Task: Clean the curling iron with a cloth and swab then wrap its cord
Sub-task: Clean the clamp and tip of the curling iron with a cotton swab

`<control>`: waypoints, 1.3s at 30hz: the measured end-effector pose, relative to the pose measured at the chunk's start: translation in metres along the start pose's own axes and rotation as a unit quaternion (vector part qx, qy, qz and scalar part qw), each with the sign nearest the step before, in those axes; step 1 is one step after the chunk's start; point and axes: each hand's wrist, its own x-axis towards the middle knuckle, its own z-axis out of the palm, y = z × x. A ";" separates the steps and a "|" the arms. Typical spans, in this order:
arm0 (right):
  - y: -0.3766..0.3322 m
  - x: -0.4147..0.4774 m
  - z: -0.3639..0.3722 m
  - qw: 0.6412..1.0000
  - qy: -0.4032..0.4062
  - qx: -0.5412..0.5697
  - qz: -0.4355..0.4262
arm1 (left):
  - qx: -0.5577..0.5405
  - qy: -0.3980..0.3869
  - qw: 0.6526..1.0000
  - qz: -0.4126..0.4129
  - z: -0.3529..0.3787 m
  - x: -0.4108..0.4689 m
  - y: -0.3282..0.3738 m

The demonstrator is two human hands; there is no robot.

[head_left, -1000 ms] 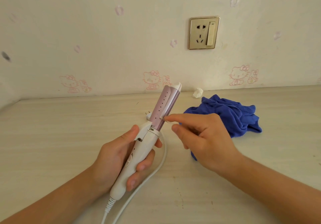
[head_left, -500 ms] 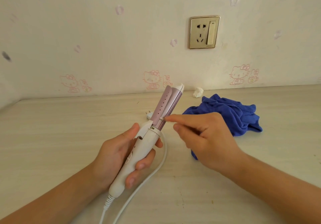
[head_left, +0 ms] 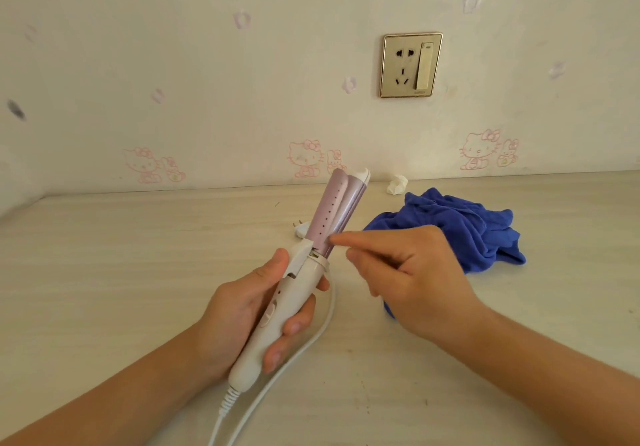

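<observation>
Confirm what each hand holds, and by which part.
Left hand grips the curling iron by its white handle. Right hand pinches a thin swab between thumb and forefinger; only its tip shows.

Cream wall (head_left: 242,64) running across the back, gold-framed socket plate (head_left: 412,64) sitting right of centre, pink cartoon cat prints (head_left: 304,158) lining its lower edge, dark smudge (head_left: 15,109) showing far left, pale wood-grain desk (head_left: 121,255) butting against it, soft even light falling across both
</observation>
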 end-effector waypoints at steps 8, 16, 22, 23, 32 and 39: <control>0.004 0.006 -0.009 0.999 0.039 0.011 0.025 | 0.106 0.068 0.991 0.048 0.007 0.002 -0.006; 0.015 0.019 -0.024 0.989 0.119 0.053 0.063 | 0.154 0.086 0.982 0.062 0.009 0.003 -0.008; 0.008 -0.001 0.004 0.999 -0.014 0.024 0.022 | 0.121 0.095 0.986 0.064 0.008 0.001 -0.006; 0.009 0.001 0.001 0.999 -0.005 0.022 0.024 | 0.119 0.093 0.987 0.061 0.008 0.001 -0.006; 0.005 0.001 0.000 0.999 0.016 0.048 0.003 | 0.065 0.026 0.997 0.024 0.004 -0.002 -0.003; 0.016 0.015 -0.024 0.992 0.108 0.041 0.048 | 0.053 -0.011 0.998 0.012 0.000 0.000 -0.002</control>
